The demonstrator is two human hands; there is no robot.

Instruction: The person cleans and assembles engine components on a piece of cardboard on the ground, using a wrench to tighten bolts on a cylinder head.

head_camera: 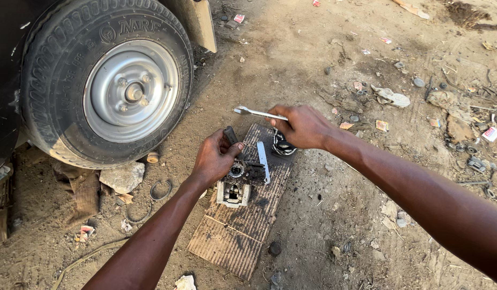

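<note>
While the left hand (216, 158) pinches a dark handle-like piece (230, 135) over the greasy metal assembly (238, 182) on the ribbed board (235, 225), the right hand (303, 127) has its fingers curled round a combination wrench (257, 113). A loose flat metal strip (263, 161) and a round part (283, 146) beside it suggest dismantling is partly done; the main body looks unopened.
</note>
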